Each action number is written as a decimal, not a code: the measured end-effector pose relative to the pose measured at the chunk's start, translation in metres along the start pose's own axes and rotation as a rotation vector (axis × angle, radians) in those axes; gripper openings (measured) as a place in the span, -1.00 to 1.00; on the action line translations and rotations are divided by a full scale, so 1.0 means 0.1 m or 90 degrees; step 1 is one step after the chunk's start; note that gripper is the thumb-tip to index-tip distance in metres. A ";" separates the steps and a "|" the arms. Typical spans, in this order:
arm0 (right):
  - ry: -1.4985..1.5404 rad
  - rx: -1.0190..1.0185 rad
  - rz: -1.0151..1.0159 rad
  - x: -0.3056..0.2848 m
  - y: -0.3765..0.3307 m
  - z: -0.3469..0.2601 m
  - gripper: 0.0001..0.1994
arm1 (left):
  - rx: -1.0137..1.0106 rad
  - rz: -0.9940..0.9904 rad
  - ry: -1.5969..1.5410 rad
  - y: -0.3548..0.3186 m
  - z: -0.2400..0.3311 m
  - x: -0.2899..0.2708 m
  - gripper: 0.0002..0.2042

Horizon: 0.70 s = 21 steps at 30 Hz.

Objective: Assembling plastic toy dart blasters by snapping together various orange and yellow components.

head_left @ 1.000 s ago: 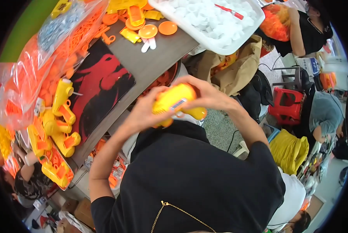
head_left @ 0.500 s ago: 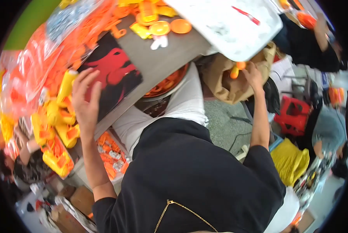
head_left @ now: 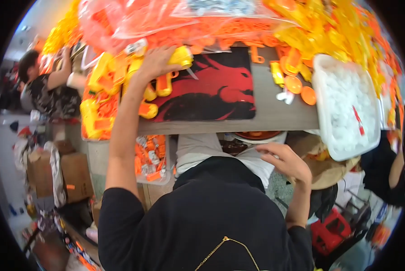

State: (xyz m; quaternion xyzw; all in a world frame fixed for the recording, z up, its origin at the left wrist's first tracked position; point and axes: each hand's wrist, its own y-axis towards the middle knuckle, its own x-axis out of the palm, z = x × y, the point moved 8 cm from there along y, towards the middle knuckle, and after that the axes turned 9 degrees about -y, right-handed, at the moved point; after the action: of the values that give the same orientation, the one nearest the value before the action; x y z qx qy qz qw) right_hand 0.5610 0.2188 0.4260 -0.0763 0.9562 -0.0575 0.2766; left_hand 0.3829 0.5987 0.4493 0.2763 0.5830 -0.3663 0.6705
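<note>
My left hand reaches onto the heap at the left of the table and closes round a yellow cylindrical plastic part. More yellow plastic bodies with orange pieces lie under and beside that wrist. A black mat with a red design is just right of the hand. My right hand hovers over my lap at the table's near edge, fingers loosely bent and apart, with nothing seen in it. A brown paper bag stands just right of it, with something yellow inside.
A white tub of translucent pieces holds a red pen-like item. Orange parts in clear bags line the back. Orange discs lie left of the tub. A bin of orange parts is below the table. A co-worker sits far left.
My right hand has left the paper bag, where an orange-yellow piece was by its fingers, and is over my lap. My left hand, earlier raised open, has closed on a yellow part. The view has turned.
</note>
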 end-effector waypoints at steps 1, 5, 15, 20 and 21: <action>-0.009 -0.014 0.029 0.01 0.13 -0.03 -0.71 | 0.012 0.002 -0.018 0.00 -0.07 -0.01 -0.22; -0.088 -0.033 0.112 -0.17 0.41 -0.14 -0.75 | 0.075 0.037 -0.083 -0.02 0.21 -0.17 -0.17; -0.228 0.062 0.491 -1.52 0.89 -0.11 -0.80 | -0.009 0.374 -0.548 -0.49 0.66 -0.41 -0.23; -0.400 -0.013 0.734 -2.58 1.39 -0.16 -0.78 | 0.053 0.414 -0.516 -0.70 0.93 -0.47 -0.15; -0.394 0.000 0.753 -2.79 1.46 -0.11 -0.77 | 0.055 0.384 -0.510 -0.72 0.94 -0.44 -0.11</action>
State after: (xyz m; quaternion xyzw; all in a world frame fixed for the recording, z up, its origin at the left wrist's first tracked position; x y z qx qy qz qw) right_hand 0.7713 0.4122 0.5581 0.4480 0.7134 0.1285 0.5233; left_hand 0.3767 0.4900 0.5127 0.2977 0.1584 -0.2573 0.9056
